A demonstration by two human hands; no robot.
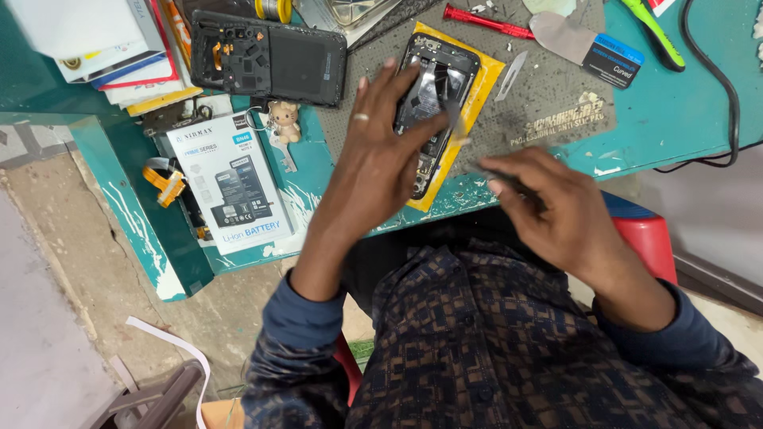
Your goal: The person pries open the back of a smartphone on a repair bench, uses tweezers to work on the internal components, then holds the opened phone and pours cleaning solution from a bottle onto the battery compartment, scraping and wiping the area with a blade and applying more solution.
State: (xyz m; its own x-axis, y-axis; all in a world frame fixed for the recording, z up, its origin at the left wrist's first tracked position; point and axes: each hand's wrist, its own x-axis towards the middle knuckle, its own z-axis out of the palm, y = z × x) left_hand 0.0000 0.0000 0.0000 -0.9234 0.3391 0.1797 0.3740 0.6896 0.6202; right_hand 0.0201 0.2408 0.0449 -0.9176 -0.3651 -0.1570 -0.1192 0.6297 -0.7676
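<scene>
teal table [675,111], yellow sheet [485,75], red stool [648,238]

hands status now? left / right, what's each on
Left hand: open, fingers spread, resting on the opened phone.
Right hand: closed on a thin dark tool, tip blurred, by the phone's lower edge.

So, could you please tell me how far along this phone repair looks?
Done: the phone lies opened on the grey mat, its back cover set aside. In hand: the left hand steadies it while the right hand holds a thin tool. Left: the boxed battery sits apart; the cover is off.
</scene>
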